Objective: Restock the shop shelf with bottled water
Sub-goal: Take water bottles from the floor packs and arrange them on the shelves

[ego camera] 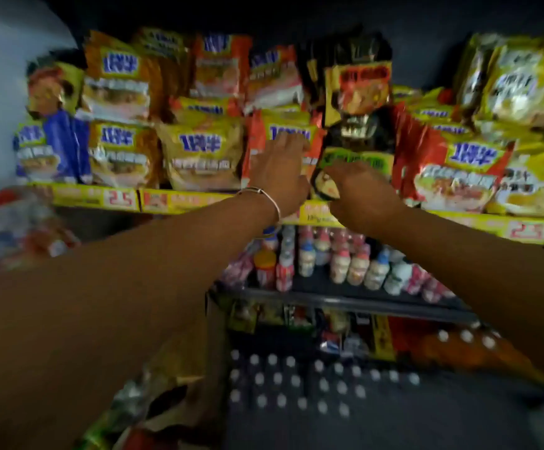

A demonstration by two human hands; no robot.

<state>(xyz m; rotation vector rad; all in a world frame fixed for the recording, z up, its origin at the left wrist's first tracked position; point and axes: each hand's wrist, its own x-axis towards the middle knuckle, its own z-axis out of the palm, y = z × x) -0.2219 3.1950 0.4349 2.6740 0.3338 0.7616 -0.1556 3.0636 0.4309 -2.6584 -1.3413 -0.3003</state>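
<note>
The head view is blurred and looks at a shop shelf [180, 203] with yellow price strips, full of noodle packets. The left hand [280, 170], with a thin bracelet [264, 196] on the wrist, lies flat against a red and yellow noodle packet [283, 131]; its fingers [291, 141] are straight and close together, and they press on the packet front. The right hand [361, 193] is just beside it and holds the lower part of a black and green packet [358, 147]; I cannot tell clearly how its fingers lie, they seem curled around the packet edge. On the shelf below stand small drink bottles [338, 261]. At the bottom, well under both arms, a pack of water bottles [300, 381] shows its rows of white caps.
</note>
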